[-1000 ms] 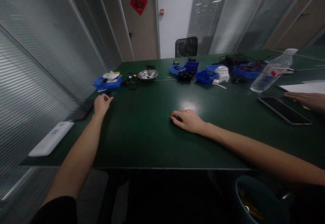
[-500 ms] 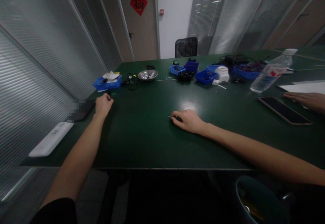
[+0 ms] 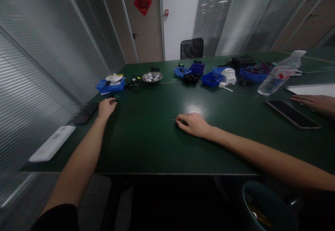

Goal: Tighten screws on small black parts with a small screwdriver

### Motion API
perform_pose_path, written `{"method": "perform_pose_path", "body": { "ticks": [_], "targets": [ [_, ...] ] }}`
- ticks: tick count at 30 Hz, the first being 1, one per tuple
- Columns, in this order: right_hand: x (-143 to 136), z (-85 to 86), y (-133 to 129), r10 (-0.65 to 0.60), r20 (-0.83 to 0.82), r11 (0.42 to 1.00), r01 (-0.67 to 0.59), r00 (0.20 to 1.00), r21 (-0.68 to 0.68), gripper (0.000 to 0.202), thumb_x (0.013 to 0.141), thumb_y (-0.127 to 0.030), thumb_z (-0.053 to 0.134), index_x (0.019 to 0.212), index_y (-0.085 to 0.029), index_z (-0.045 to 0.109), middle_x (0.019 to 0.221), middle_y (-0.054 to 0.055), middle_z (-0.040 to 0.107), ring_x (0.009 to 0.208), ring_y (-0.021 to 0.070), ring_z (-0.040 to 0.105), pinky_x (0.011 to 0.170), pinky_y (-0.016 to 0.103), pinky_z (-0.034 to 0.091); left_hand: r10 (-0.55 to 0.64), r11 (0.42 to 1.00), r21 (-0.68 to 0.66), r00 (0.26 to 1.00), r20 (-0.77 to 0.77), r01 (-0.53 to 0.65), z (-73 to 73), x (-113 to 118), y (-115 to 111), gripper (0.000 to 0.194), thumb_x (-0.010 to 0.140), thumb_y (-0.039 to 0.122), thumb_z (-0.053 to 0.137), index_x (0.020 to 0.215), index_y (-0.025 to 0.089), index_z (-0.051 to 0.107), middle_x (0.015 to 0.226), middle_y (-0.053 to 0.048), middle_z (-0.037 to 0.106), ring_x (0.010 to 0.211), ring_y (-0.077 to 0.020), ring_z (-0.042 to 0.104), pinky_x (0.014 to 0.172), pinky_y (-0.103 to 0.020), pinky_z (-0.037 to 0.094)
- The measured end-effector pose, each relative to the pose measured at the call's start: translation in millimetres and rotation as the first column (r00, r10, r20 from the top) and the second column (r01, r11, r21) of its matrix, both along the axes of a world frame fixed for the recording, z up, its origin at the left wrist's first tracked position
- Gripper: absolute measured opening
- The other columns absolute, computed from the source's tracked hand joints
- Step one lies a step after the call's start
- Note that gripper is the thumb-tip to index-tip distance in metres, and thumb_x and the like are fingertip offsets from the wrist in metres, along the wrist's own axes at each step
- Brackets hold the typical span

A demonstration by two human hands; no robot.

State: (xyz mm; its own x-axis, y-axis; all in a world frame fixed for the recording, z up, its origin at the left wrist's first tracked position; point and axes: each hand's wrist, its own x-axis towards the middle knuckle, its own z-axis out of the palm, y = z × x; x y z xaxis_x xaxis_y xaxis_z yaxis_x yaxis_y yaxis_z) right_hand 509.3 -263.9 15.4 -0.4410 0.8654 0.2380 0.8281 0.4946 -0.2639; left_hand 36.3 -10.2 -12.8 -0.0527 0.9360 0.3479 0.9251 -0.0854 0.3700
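My left hand [image 3: 106, 107] reaches over the left part of the green table [image 3: 146, 143], its thumb and fingers pinched on a small dark item too small to name. Just beyond the fingertips lie small green pieces [image 3: 116, 96]. Behind them is a blue tray [image 3: 111, 87] with white wrappings. My right hand [image 3: 193, 124] rests on the middle of the table, its fingers closed round a dark-handled tool [image 3: 183, 122] whose thin metal tip points left.
A metal bowl [image 3: 152, 77], cables [image 3: 134, 84] and blue trays [image 3: 211, 79] stand farther back. At the right are a bottle [image 3: 281, 73], a phone [image 3: 292, 114] and another person's hand [image 3: 312, 102]. A white box [image 3: 53, 143] lies at the left edge.
The fingers of my left hand have shifted slightly, and a dark item now shows at their tips. My right hand stays in place.
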Motion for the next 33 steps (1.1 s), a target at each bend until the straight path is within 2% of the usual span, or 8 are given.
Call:
{"method": "perform_pose_path", "body": {
  "ticks": [8,12,17,21,24,28,31,33],
  "targets": [
    [0,0.2,0,-0.009,0.018,1.0,0.009,1.0,-0.001,0.03,0.106,-0.04,0.05,0.117,-0.022,0.071,0.091,0.005,0.076,0.073,0.018,0.066,0.068,0.029,0.038,-0.024,0.999,-0.027,0.997,0.078,0.026,-1.4,-2,4,0.036,0.082,0.048,0.076,0.105,0.02,0.073,0.105,-0.009,0.077,0.102,-0.0274,0.071,0.093,-0.035,0.052],
    [0,1.0,-1,-0.011,0.009,1.0,0.011,1.0,-0.002,0.029,0.106,-0.039,0.05,0.116,-0.022,0.071,0.091,0.005,0.076,0.073,0.0178,0.065,0.068,0.029,0.038,-0.02,1.0,-0.023,0.996,0.082,0.022,-0.2,0,2,0.033,0.083,0.042,0.074,0.107,0.02,0.072,0.11,-0.01,0.076,0.105,-0.0273,0.07,0.097,-0.036,0.051],
    [0,1.0,0,-0.007,0.001,1.0,0.007,1.0,-0.01,0.03,0.106,-0.039,0.05,0.116,-0.021,0.071,0.092,0.005,0.076,0.072,0.018,0.065,0.068,0.03,0.039,0.013,0.999,-0.042,0.995,0.097,-0.009,3.1,6,-3,0.041,0.082,0.032,0.07,0.12,0.018,0.071,0.112,-0.01,0.075,0.096,-0.0248,0.07,0.094,-0.034,0.052],
    [0,-1.1,1,-0.013,0.013,1.0,0.013,1.0,0.006,0.03,0.106,-0.04,0.05,0.115,-0.022,0.071,0.092,0.006,0.076,0.072,0.0182,0.065,0.067,0.03,0.038,-0.095,0.995,-0.024,0.99,0.108,0.099,9.3,25,-11,0.042,0.083,0.031,0.07,0.122,0.015,0.073,0.11,-0.01,0.076,0.092,-0.0224,0.07,0.091,-0.032,0.053],
    [0,-1.9,2,-0.013,0.012,1.0,0.012,1.0,0.012,0.03,0.106,-0.04,0.05,0.115,-0.022,0.072,0.091,0.005,0.076,0.071,0.0178,0.065,0.067,0.03,0.038,-0.236,0.971,-0.014,0.964,0.126,0.239,14.9,53,-25,0.037,0.085,0.032,0.071,0.118,0.016,0.075,0.102,-0.009,0.076,0.092,-0.0226,0.07,0.089,-0.033,0.054],
    [1,-1.1,1,-0.009,0.005,1.0,0.009,1.0,0.003,0.031,0.106,-0.04,0.05,0.116,-0.021,0.072,0.089,0.005,0.075,0.071,0.0174,0.064,0.067,0.029,0.038,-0.5,0.857,-0.044,0.848,0.177,0.514,21.0,107,-60,0.037,0.088,0.034,0.072,0.121,0.019,0.076,0.098,-0.007,0.075,0.085,-0.0204,0.068,0.084,-0.034,0.054],
    [1,-1.4,1,-0.015,0.009,1.0,0.015,1.0,0.006,0.03,0.106,-0.04,0.05,0.115,-0.021,0.072,0.088,0.005,0.075,0.07,0.0174,0.064,0.067,0.029,0.037,-0.68,0.683,-0.096,0.678,0.278,0.724,23.9,149,-97,0.04,0.092,0.036,0.07,0.129,0.021,0.072,0.11,-0.008,0.074,0.086,-0.0179,0.066,0.077,-0.031,0.053],
    [0,-2.1,1,-0.018,0.013,1.0,0.018,1.0,0.015,0.029,0.106,-0.04,0.05,0.114,-0.022,0.072,0.088,0.005,0.075,0.07,0.0174,0.064,0.066,0.029,0.036,-0.742,0.585,-0.112,0.585,0.327,0.804,25.5,171,-120,0.04,0.093,0.035,0.07,0.13,0.022,0.07,0.113,-0.008,0.073,0.087,-0.0172,0.066,0.075,-0.03,0.052]
  ]
}}
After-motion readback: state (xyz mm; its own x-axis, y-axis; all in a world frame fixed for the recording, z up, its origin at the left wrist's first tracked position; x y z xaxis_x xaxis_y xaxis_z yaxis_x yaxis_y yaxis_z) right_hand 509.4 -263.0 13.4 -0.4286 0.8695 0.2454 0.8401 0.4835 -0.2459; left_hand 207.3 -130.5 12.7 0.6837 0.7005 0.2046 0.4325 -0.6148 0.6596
